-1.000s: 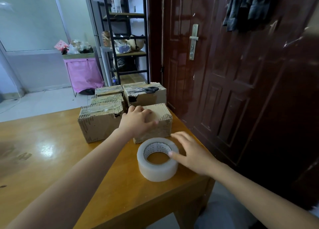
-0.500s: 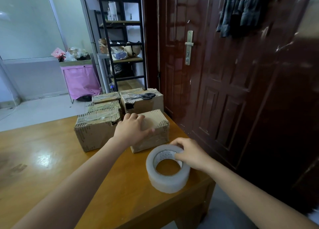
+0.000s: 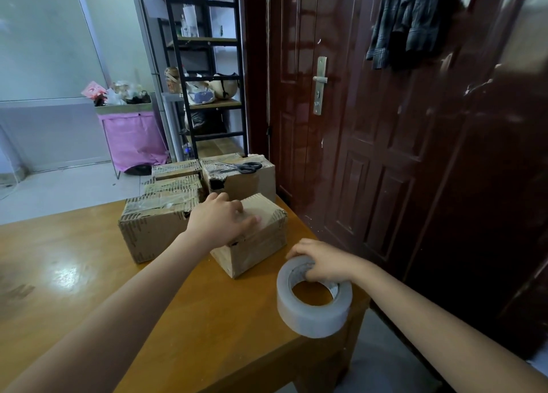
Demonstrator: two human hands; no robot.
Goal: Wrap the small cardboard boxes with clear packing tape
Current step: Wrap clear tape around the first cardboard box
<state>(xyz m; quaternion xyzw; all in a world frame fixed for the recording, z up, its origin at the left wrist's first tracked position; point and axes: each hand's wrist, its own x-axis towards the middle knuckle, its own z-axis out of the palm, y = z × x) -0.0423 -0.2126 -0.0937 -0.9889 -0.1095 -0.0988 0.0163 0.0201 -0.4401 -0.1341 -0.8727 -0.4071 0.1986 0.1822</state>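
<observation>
A small cardboard box (image 3: 258, 244) sits near the right end of the wooden table (image 3: 89, 289). My left hand (image 3: 219, 222) rests on its top with the fingers curved over the near left edge. A big roll of clear packing tape (image 3: 314, 306) is tipped up at the table's right front corner. My right hand (image 3: 321, 262) grips the roll's far rim, fingers hooked into the core. Several more cardboard boxes (image 3: 154, 229) stand behind and left of the small one.
Black-handled scissors (image 3: 243, 167) lie on the far box (image 3: 240, 176). A dark red door (image 3: 385, 155) stands close on the right. Beyond the table are a black metal shelf (image 3: 207, 81) and a pink-lined bin (image 3: 133, 137).
My right hand has closed on the tape roll, tilted it up and drawn it toward the table's right front corner. My left hand has stayed on the small box.
</observation>
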